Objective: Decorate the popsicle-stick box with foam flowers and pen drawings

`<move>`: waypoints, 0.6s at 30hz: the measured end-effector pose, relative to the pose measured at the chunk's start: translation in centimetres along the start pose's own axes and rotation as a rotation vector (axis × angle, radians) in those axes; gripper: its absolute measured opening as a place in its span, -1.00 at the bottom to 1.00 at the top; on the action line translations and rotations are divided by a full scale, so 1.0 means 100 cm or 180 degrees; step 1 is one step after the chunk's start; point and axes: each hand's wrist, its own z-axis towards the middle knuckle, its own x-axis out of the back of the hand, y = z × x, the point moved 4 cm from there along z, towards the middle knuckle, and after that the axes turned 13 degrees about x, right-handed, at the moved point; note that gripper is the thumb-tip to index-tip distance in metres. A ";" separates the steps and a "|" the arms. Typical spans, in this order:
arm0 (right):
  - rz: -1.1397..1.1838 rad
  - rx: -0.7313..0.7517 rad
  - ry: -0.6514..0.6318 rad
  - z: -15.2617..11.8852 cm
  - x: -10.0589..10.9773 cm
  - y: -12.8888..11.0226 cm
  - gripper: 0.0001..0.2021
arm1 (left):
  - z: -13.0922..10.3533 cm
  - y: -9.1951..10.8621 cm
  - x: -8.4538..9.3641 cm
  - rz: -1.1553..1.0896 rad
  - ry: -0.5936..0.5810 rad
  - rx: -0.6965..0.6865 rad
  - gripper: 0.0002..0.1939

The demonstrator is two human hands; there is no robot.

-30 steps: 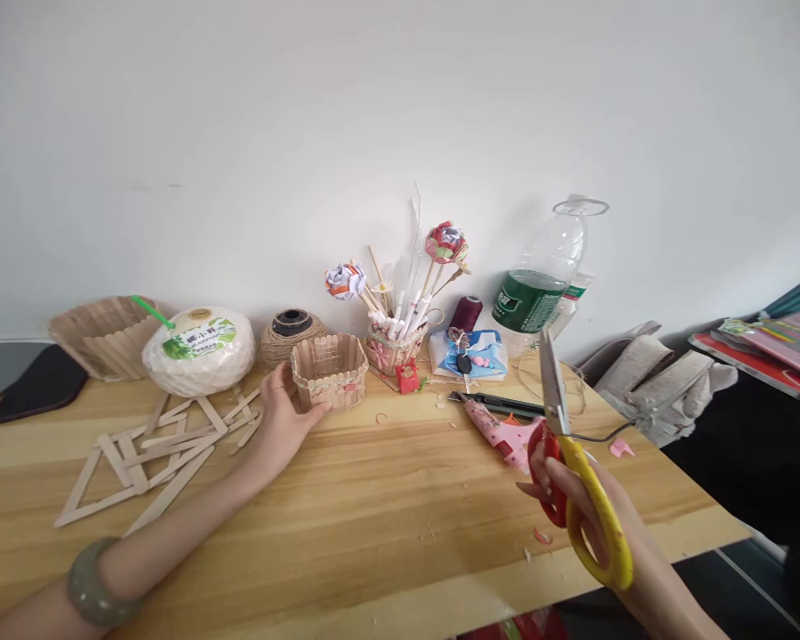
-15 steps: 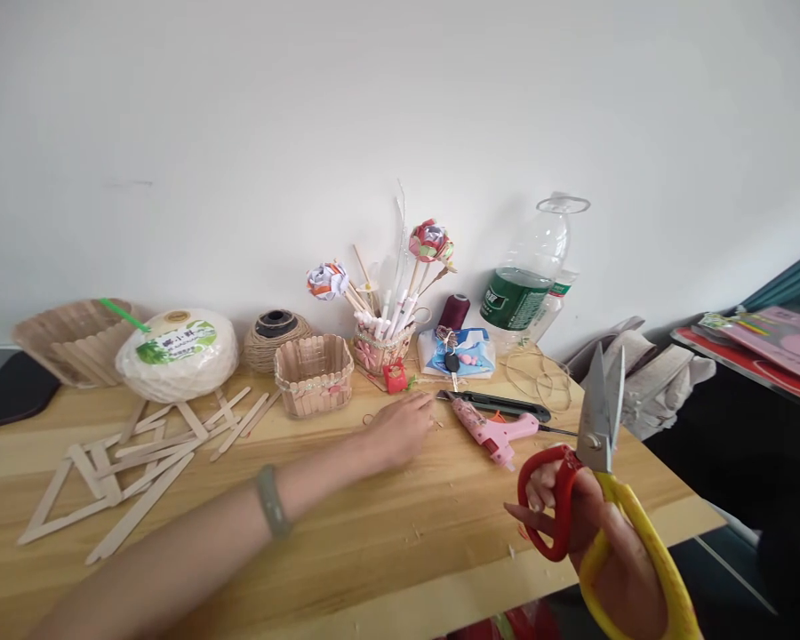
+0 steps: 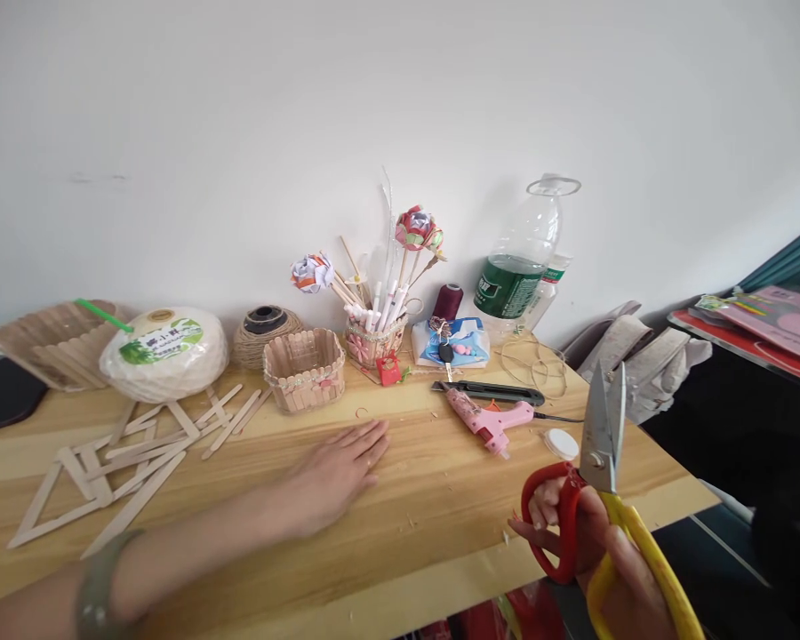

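My right hand (image 3: 617,556) grips a pair of scissors (image 3: 600,462) with one red and one yellow handle. The blades point up and stand slightly apart. Palm down on the wooden table (image 3: 387,578), my left hand (image 3: 333,471) lies with its fingers stretched out and nothing visible in it. Just beyond its fingertips is a small orange-red loop (image 3: 362,413). Between my hands, farther back, lies a pink glue gun (image 3: 490,422) in front of a black utility knife (image 3: 493,392). A white round cap (image 3: 561,443) rests beside the scissors.
Craft sticks (image 3: 133,489) lie at the left. Along the wall stand a stick basket (image 3: 303,373), a wrapped coconut (image 3: 164,356), a twine roll (image 3: 267,338), a flower holder (image 3: 377,342), a blue packet (image 3: 453,342) and a plastic bottle (image 3: 516,276). Small scraps dot the tabletop.
My left hand has moved left and toward me, away from the utility knife, and its fingers lie flatter. The scissors stay in my right hand. The white cap now shows clear of them.
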 end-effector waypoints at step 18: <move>0.0037 -0.0379 -0.0591 -0.011 -0.022 0.031 -0.65 | -0.041 -0.042 0.037 -0.1544 0.0570 0.1264 -0.84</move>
